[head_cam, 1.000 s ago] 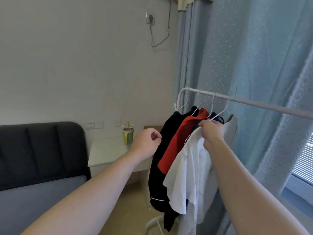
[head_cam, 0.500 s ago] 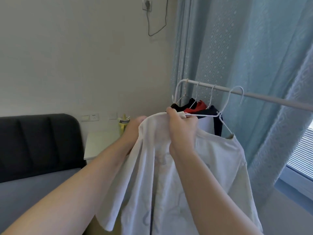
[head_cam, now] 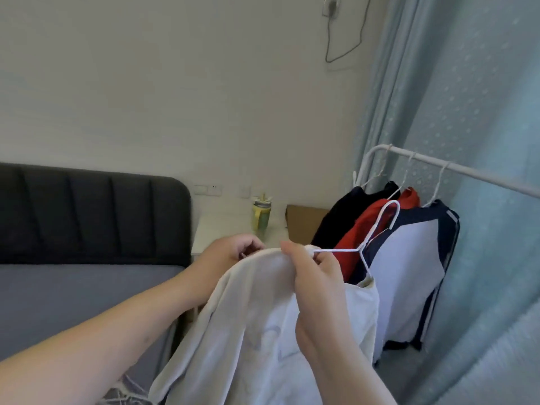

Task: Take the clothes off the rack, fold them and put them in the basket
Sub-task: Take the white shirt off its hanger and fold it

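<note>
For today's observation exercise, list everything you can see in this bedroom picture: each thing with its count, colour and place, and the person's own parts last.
White shirt: 1, off the rail, held in both hands.
White wire hanger: 1, still partly inside that shirt's collar.
White metal clothes rack: 1, right, before the curtain.
Hanging garments: 3 on the rail; black, red, navy-and-white.
Blue patterned curtain: right side.
Dark padded headboard: 1, left.
Grey mattress: 1, below the headboard.
White bedside table: 1, centre.
Green and yellow drinking bottle: 1, on that table.
Brown cardboard box: 1, beside the rack.
Wall plug with cable: 1, top.
Left hand: gripping the shirt.
Right hand: gripping shirt and hanger.
</note>
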{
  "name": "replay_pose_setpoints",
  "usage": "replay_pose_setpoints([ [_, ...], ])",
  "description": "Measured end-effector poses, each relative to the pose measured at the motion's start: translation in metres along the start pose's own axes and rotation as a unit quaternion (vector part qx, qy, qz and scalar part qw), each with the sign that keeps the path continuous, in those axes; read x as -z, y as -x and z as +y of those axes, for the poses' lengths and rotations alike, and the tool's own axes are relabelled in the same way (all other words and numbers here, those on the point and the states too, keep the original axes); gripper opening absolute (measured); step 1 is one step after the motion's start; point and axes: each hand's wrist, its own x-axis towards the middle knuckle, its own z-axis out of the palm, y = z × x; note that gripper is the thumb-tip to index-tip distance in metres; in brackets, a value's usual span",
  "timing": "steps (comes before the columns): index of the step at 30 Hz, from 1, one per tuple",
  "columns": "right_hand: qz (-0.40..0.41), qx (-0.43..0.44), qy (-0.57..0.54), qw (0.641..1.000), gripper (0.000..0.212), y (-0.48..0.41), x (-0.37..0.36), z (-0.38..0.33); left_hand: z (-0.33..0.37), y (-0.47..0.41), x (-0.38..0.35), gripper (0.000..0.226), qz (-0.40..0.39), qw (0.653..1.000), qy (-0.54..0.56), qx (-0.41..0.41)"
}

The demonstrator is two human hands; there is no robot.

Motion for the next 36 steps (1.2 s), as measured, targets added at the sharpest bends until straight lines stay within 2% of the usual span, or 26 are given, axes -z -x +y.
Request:
replay_pose_setpoints([
  [1, -0.023, -0.014, 0.012, 1.000, 0.026, 0.001, -0.006, 0.002, -0.001, 0.007, 0.008, 0.040, 0.045, 0.999, -0.006, 0.009],
  [3, -0.050, -0.034, 0.041, 0.997, 0.020, 0.005, -0.011, 0.005, -0.007, 0.018, 0.010, 0.016, 0.151, 0.987, -0.042, -0.045],
  [5, -0.077, -0.056, 0.072, 0.993, 0.018, 0.006, -0.019, 0.010, -0.013, 0.031, 0.010, 0.013, 0.176, 0.980, -0.026, -0.090],
  [9, -0.126, -0.056, 0.142, 0.980, 0.012, 0.008, -0.030, 0.012, -0.024, 0.027, 0.019, 0.014, 0.179, 0.980, -0.044, -0.081],
  [15, -0.206, -0.039, 0.286, 0.935, 0.031, 0.004, -0.030, 0.009, -0.039, 0.020, 0.031, 0.008, 0.213, 0.974, -0.052, -0.054],
  [17, -0.221, -0.019, 0.328, 0.918, 0.033, 0.002, -0.027, 0.012, -0.044, 0.018, 0.035, 0.014, 0.240, 0.967, -0.081, -0.041],
  [20, -0.225, 0.033, 0.384, 0.895, 0.036, 0.000, -0.021, 0.016, -0.058, 0.015, 0.041, 0.038, 0.298, 0.948, -0.114, -0.027],
  [23, -0.218, 0.059, 0.390, 0.892, 0.033, -0.005, -0.013, 0.015, -0.074, 0.012, 0.047, 0.059, 0.352, 0.926, -0.135, -0.021],
  [25, -0.240, 0.074, 0.398, 0.882, 0.027, -0.006, -0.009, 0.014, -0.083, 0.011, 0.053, 0.062, 0.385, 0.908, -0.164, -0.029],
  [28, -0.264, 0.100, 0.384, 0.879, 0.020, -0.006, -0.006, 0.016, -0.090, 0.011, 0.060, 0.056, 0.386, 0.907, -0.165, -0.034],
  [32, -0.243, 0.169, 0.381, 0.876, 0.052, -0.010, -0.007, 0.022, -0.099, 0.016, 0.072, 0.040, 0.380, 0.903, -0.201, -0.020],
  [36, -0.212, 0.179, 0.415, 0.867, 0.059, -0.016, -0.013, 0.029, -0.112, 0.020, 0.084, 0.027, 0.365, 0.903, -0.223, 0.033],
])
